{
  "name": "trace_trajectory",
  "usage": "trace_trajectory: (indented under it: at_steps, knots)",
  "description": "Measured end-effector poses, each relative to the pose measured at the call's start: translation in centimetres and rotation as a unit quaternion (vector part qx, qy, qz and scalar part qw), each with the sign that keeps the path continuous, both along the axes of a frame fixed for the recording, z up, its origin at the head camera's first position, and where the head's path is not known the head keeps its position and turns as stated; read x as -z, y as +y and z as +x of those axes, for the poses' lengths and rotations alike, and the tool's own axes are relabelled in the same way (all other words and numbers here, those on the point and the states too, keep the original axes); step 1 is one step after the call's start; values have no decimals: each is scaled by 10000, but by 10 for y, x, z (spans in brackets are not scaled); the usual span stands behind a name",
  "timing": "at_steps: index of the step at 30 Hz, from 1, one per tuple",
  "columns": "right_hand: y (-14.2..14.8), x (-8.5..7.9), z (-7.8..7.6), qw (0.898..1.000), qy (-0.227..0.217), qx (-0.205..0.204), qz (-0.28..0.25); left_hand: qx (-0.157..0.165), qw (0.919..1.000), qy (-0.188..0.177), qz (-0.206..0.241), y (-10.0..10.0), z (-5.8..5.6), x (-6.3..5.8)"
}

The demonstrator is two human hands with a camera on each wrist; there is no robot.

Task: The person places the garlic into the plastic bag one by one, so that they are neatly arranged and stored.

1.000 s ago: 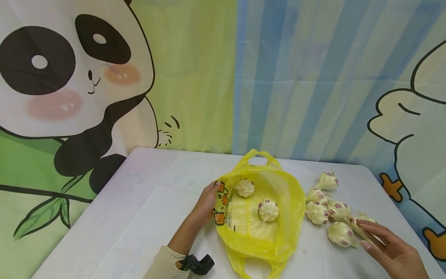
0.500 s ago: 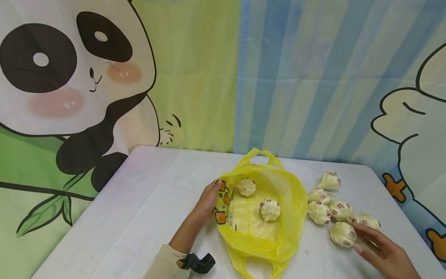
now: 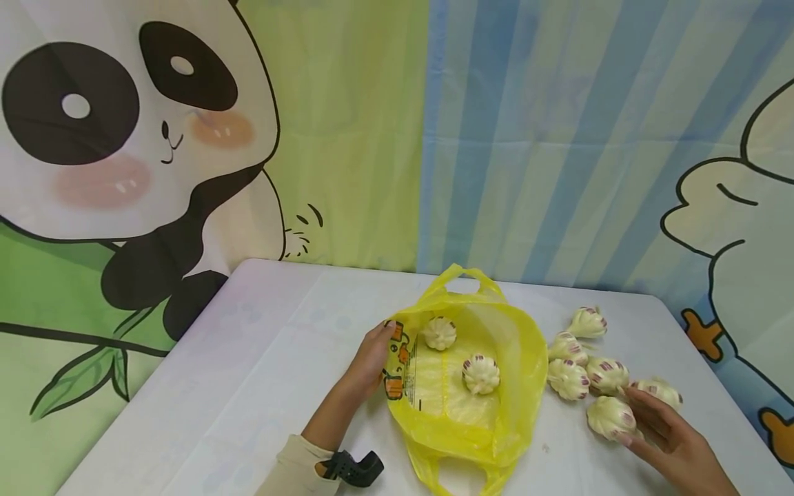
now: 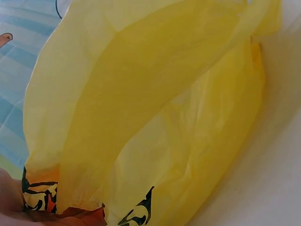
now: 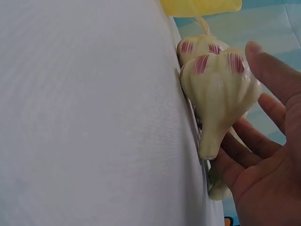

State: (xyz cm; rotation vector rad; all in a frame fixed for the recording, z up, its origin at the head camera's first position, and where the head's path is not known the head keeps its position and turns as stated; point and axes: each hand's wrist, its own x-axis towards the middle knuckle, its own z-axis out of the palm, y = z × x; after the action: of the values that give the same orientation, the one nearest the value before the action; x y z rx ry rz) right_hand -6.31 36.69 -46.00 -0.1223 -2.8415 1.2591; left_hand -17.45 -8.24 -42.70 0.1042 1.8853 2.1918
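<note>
A yellow plastic bag lies with its mouth spread in the middle of the table in the head view. At its left rim my left hand grips the plastic; the left wrist view shows mostly bag film. Two garlic bulbs, one further back and one nearer, are inside. My right hand reaches around the nearest loose garlic bulb, thumb at its near side. In the right wrist view, the fingers extend behind this bulb's stem and the thumb lies beside its rounded end.
Several other garlic bulbs lie right of the bag, including one at the back, one in the middle and one beyond my right hand. A white-covered table meets a cartoon-printed curtain behind.
My right hand has moved left from over the rightmost bulbs to the nearest garlic bulb, its thumb now closer to it. The left hand keeps its hold on the bag's rim.
</note>
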Motion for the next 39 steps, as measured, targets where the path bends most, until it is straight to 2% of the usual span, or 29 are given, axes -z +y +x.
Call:
trace_trajectory:
  at_steps: [5, 13, 26, 32, 39]
  knots:
    - [-2, 1, 1, 10000, -21, 70, 9, -20, 10000, 3, -40, 0, -1, 0]
    - [-3, -7, 1, 9983, -541, -155, 132, 51, 10000, -39, 4, -1, 0, -1]
    - [-5, -10, 0, 9974, -681, -248, 56, 89, 10000, -1, 34, 0, -1, 0]
    - [-7, -12, 0, 9978, -634, -181, 13, 68, 10000, -5, 7, 0, -1, 0]
    - [-10, -16, 3, 9990, -314, -319, -85, 92, 10000, -5, -15, 0, 0, 0]
